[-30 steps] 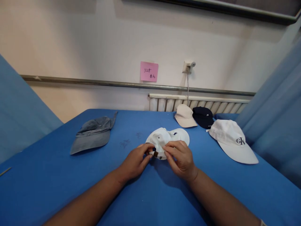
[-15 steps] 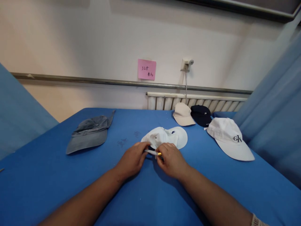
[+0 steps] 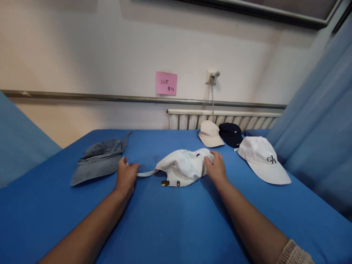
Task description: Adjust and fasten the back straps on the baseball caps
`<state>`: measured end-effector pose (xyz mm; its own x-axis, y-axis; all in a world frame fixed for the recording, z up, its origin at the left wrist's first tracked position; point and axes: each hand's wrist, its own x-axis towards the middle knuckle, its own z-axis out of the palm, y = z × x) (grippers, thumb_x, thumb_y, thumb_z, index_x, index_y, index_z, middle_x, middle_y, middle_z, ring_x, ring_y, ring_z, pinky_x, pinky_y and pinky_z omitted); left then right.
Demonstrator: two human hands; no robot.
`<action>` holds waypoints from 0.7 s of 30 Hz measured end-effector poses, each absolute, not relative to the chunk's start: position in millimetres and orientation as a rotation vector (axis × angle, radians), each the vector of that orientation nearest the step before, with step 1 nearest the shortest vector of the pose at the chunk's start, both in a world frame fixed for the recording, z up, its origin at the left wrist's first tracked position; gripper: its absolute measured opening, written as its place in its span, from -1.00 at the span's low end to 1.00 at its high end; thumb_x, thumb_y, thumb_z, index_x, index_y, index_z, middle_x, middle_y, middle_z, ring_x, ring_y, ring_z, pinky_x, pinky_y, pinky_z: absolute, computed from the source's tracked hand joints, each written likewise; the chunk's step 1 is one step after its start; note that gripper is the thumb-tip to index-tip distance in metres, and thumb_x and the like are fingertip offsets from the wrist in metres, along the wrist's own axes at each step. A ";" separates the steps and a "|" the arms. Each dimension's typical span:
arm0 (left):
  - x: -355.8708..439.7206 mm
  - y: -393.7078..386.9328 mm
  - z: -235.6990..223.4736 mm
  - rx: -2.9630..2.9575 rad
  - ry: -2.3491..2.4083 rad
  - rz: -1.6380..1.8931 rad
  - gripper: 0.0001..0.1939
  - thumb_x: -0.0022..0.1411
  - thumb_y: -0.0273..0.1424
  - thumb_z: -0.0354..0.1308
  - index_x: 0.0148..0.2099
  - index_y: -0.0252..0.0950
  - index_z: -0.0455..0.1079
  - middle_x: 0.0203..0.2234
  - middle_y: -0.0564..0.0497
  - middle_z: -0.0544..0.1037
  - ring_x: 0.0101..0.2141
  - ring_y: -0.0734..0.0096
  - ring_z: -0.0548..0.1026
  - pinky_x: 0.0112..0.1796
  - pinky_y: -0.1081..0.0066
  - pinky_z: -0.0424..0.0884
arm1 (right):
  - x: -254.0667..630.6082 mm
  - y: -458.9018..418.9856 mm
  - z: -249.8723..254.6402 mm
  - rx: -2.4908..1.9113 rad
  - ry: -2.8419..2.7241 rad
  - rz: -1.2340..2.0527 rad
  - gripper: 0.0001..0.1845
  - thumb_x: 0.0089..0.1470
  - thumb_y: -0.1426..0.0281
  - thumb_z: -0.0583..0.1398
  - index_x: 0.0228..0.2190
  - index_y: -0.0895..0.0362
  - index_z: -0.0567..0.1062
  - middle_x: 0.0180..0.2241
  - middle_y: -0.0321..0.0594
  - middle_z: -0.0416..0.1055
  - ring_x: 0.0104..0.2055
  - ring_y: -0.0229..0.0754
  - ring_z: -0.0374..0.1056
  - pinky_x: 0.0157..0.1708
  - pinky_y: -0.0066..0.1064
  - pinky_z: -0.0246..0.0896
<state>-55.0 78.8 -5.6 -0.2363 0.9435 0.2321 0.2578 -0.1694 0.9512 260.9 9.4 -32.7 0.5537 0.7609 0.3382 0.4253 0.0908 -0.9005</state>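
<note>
A white baseball cap [image 3: 180, 167] with a small dark logo lies on the blue-covered table in front of me. Its back strap [image 3: 147, 173] stretches out to the left, free of the brass buckle [image 3: 165, 183] that hangs at the cap's back edge. My left hand [image 3: 125, 178] is closed on the strap's far end, close to a grey cap [image 3: 97, 159]. At the other side, my right hand [image 3: 216, 167] grips the white cap by its brim, fingers over the edge and thumb hidden.
A beige cap [image 3: 211, 134] and a navy cap [image 3: 231, 134] lie at the back by the radiator [image 3: 189, 120]. A larger white cap [image 3: 262, 158] with black letters lies to the right. Blue curtains [image 3: 321, 121] hang at both sides.
The strap has come out of the buckle and is drawn out leftward by my left hand. My right hand has moved from the cap's back to its brim.
</note>
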 end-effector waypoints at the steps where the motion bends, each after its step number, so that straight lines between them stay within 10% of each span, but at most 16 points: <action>1: -53.1 74.4 -1.8 1.471 1.569 1.492 -0.30 -0.01 -0.47 0.16 0.20 -0.31 0.05 0.17 -0.30 0.20 0.20 -0.08 0.18 0.14 -0.07 0.13 | 273.2 16.5 -37.3 -1.596 -0.870 0.491 -0.54 -0.10 0.32 0.26 -0.11 0.19 0.42 0.04 0.11 0.33 0.21 0.13 0.12 0.21 -0.04 -0.04; 10: -16.1 27.4 7.1 2.160 1.383 0.927 -0.73 0.20 -0.28 0.08 -0.09 -0.28 0.40 -0.30 -0.05 0.56 -0.30 0.22 0.54 -0.22 0.26 0.46 | 283.5 20.2 -48.4 -1.348 -0.702 1.172 -0.74 -0.06 0.29 0.32 -0.35 0.22 0.51 -0.43 -0.06 0.54 -0.42 -0.09 0.46 -0.55 -0.39 0.29; 16: -27.7 39.9 8.2 1.883 1.537 1.481 -0.60 0.15 -0.25 0.15 0.01 -0.31 0.33 -0.12 -0.15 0.49 -0.12 0.16 0.49 -0.11 0.20 0.42 | 265.6 14.3 -34.4 -0.931 -0.517 1.406 -0.80 0.03 0.38 0.28 -0.24 0.13 0.48 -0.31 -0.20 0.57 -0.40 -0.22 0.48 -0.64 -0.52 0.26; 21: -12.8 25.3 10.6 1.373 1.125 1.085 -0.67 0.12 -0.15 0.23 -0.21 -0.31 0.42 -0.28 -0.11 0.58 -0.28 0.25 0.55 -0.31 0.33 0.46 | 230.4 -2.5 -27.9 -0.634 -0.425 1.568 -0.62 -0.06 0.53 0.32 -0.14 0.08 0.47 -0.20 -0.26 0.57 -0.35 -0.25 0.48 -0.56 -0.55 0.30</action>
<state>-12.8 25.3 10.6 0.1601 0.9863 0.0400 0.0759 -0.0527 0.9957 230.4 -2.5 -27.9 -0.0176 0.9895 -0.1435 -0.7818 -0.1031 -0.6150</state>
